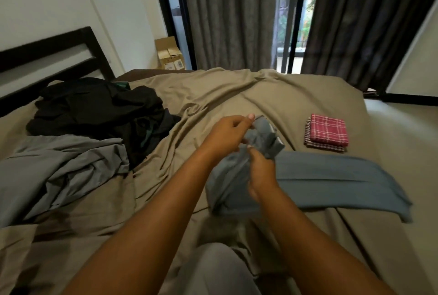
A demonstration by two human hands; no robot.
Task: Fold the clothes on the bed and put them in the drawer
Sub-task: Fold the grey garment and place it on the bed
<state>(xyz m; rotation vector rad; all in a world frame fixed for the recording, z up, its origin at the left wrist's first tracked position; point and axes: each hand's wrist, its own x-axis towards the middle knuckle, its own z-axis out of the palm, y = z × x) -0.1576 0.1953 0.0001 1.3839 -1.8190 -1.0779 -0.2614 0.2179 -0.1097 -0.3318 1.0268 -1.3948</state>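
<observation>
I see both arms reach forward; my left hand (227,133) and right hand (262,174) pinch the blue garment (331,176) above the bed (213,95).

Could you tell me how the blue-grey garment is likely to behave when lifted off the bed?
Probably floppy: the blue-grey garment bunches between the left hand and right hand. Its long part lying flat on the bed would likely trail and unfold. It looks thin, so probably light.

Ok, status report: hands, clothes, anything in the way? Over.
Left grip and right grip both hold the blue garment, mid-fold. Checked cloths already folded. Dark pile waits at left. Nothing blocking.
</observation>
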